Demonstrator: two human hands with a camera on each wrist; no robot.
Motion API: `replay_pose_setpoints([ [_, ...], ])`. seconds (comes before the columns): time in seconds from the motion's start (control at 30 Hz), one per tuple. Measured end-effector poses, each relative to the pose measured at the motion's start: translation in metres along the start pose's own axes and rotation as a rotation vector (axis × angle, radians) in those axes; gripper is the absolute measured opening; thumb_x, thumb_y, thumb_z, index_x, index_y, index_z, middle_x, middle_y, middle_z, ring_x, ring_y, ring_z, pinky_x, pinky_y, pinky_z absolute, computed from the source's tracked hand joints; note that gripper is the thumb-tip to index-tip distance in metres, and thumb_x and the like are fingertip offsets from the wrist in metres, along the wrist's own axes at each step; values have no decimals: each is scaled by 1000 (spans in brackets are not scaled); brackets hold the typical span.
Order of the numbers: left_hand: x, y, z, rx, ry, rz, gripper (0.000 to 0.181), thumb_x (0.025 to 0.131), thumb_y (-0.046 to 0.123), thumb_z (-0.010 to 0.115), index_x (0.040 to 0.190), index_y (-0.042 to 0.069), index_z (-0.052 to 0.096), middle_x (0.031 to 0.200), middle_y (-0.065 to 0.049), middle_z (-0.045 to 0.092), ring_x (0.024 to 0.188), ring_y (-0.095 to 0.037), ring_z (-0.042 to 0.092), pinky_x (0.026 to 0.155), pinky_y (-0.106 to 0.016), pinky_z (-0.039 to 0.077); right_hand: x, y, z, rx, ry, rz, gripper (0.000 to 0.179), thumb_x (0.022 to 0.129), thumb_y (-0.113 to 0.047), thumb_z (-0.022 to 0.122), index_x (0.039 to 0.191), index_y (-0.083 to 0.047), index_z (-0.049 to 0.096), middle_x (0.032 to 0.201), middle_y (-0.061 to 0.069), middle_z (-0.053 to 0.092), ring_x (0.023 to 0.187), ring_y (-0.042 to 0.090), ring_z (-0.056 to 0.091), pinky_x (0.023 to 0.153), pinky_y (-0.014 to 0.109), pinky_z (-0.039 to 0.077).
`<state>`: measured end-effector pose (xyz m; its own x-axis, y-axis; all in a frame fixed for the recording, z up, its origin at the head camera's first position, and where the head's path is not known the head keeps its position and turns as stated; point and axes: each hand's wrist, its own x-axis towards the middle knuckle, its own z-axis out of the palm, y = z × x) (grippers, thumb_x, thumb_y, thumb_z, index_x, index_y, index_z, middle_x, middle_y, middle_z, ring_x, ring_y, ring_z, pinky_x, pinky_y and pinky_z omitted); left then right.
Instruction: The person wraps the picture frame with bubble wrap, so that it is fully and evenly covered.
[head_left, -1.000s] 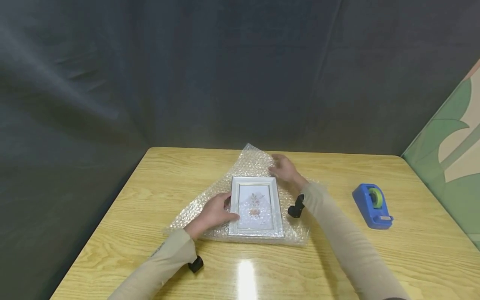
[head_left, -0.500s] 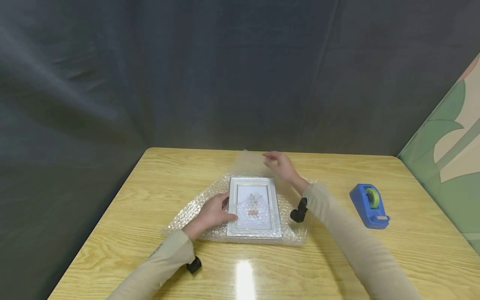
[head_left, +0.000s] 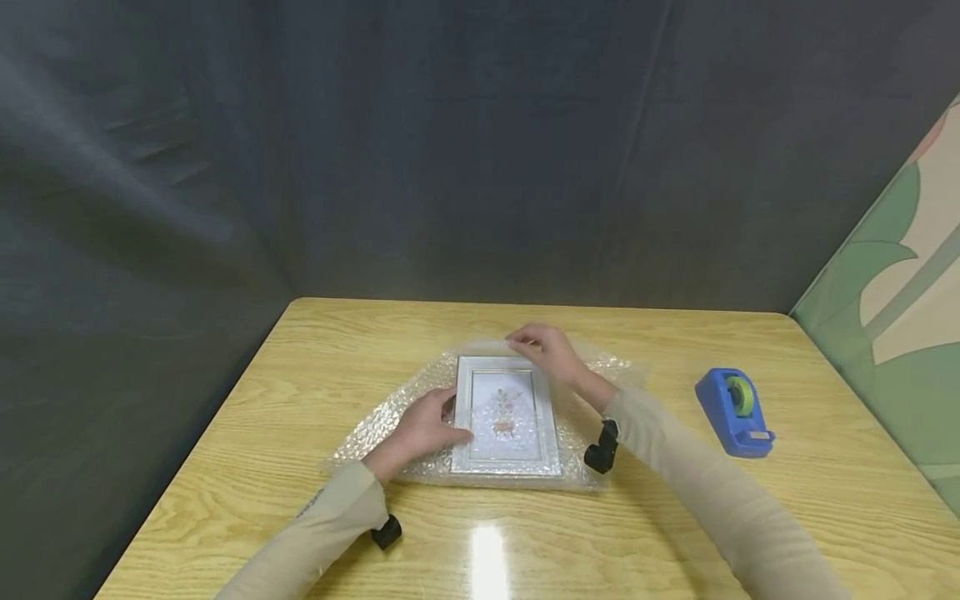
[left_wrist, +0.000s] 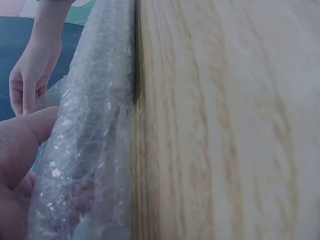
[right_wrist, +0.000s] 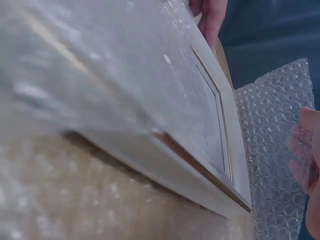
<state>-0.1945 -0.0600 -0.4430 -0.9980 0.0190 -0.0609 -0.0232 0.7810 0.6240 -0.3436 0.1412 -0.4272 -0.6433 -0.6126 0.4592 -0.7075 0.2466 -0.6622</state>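
A white picture frame (head_left: 549, 433) with a flower picture lies on a sheet of bubble wrap (head_left: 390, 417). Clear wrap covers its near part. My left hand (head_left: 423, 423) grips the frame's left side through the wrap, thumb on top; its other fingers are mostly hidden. At the frame's far edge, my right hand (head_left: 551, 354) pinches the far flap of the wrap between thumb and fingers. In the right wrist view that flap of bubble wrap (right_wrist: 272, 130) stands up beyond the frame (right_wrist: 240, 150), with the right hand's fingers (right_wrist: 300, 170) behind it.
A blue tape dispenser (head_left: 735, 414) with a greenish roll stands on the wooden table (head_left: 840, 467) to the right. A dark curtain (head_left: 480, 150) hangs behind the table, and a leaf-patterned panel (head_left: 892, 333) lines the right side.
My right hand has taken hold of the far flap of bubble wrap and drawn it up and toward the frame's far edge. The left hand stays on the frame's left side.
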Motion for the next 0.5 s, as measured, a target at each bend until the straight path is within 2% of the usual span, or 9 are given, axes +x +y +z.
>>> replay_pose_setpoints([
  [0.3,2,-2,1,8,12,2,86,64,35,79,135,3,41,103,-8,58,90,-20,54,75,-35,50,-22,-4,0,-1,-93,20,15,86,-6,60,97,2,67,93,10,67,86,21,62,81,34,52],
  [0.5,2,-1,2,23,20,-20,87,64,36,79,136,4,40,105,-8,58,91,-20,55,77,-35,50,-35,-1,5,3,-110,-40,14,85,-4,60,95,3,67,95,11,67,90,24,62,84,37,51],
])
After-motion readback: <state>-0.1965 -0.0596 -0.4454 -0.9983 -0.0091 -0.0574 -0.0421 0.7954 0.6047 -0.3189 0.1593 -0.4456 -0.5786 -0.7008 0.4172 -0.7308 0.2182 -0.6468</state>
